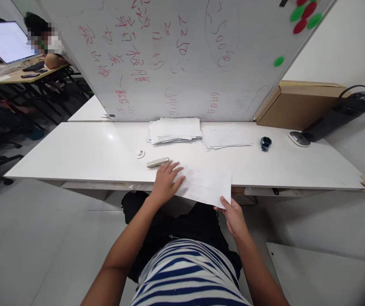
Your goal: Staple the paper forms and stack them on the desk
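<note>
Over the front edge of the counter (74, 157), paper (209, 185) held near one corner
The right hand (235, 219) pinches it; the left hand (164, 182) spreads open beside the stapler (157, 162).

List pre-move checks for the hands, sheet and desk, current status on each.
1. Right hand gripping the sheet: ok, thumb on top at the near right corner.
2. Left hand pressing the sheet: cannot tell; fingers are spread at its left end, but pressure doesn't show.
3. Sheet fully over the desk: not ok, its near part extends past the front edge.
4. Sheet clear of the left paper stack and right paper stack: ok, both lie farther back.
5. Left hand clear of the beige oblong object: cannot tell, fingers are right at its end.
</note>
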{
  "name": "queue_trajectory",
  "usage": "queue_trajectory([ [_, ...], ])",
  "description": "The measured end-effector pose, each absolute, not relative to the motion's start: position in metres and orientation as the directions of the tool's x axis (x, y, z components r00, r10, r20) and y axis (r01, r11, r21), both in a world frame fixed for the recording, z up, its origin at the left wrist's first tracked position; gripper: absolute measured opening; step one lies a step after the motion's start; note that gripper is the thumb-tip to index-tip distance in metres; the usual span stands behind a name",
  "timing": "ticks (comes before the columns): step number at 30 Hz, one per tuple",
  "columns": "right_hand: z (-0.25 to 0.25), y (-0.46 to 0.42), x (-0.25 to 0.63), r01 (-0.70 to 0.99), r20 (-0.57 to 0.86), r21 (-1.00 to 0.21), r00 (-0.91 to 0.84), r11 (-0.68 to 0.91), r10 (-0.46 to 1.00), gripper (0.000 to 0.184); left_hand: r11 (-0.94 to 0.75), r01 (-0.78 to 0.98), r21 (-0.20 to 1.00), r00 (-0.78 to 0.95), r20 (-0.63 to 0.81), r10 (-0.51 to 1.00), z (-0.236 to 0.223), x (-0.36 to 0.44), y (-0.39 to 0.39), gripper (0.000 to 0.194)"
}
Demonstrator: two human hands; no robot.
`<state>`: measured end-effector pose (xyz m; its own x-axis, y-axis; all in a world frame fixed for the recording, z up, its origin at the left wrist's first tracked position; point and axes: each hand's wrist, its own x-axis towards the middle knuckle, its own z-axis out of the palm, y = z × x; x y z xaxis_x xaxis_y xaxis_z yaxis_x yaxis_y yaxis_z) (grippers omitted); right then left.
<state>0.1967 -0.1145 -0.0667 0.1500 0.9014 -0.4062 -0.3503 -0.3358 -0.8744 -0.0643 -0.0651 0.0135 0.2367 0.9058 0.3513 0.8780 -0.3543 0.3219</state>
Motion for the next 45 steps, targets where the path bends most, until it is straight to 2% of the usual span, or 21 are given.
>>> queue_trajectory([
  [4,-0.069,-0.115,0.197,-0.304,-0.389,-0.898,0.211,-0.318,0.897,0.044,-0.114,0.97,0.214,0.04,0.321,0.946,0.011,-0.095,-0.03,0.05],
  [7,-0.069,-0.116,0.198,-0.283,-0.376,-0.908,0.228,-0.308,0.898,0.045,-0.046,0.981,0.187,0.001,0.231,0.973,0.004,-0.111,-0.012,0.051],
  [9,-0.069,-0.116,0.199,-0.269,-0.37,-0.913,0.238,-0.305,0.898,0.045,-0.057,0.978,0.199,0.022,0.175,0.984,-0.001,-0.117,-0.007,0.046],
  [13,-0.07,-0.116,0.198,-0.247,-0.356,-0.921,0.23,-0.3,0.906,0.043,-0.117,0.967,0.228,0.078,0.171,0.982,-0.002,-0.122,-0.006,0.041],
  [19,-0.066,-0.117,0.194,-0.221,-0.355,-0.923,0.169,-0.316,0.919,0.043,-0.257,0.906,0.336,0.243,0.085,0.966,0.009,-0.126,-0.009,0.045],
  [24,-0.062,-0.118,0.191,-0.218,-0.37,-0.917,0.157,-0.333,0.916,0.043,-0.26,0.867,0.425,0.262,0.055,0.964,0.016,-0.125,-0.01,0.055],
  [45,-0.058,-0.109,0.164,-0.236,-0.332,-0.923,0.095,-0.302,0.939,0.043,-0.233,0.895,0.381,0.219,0.081,0.972,0.016,-0.118,-0.009,0.054],
])
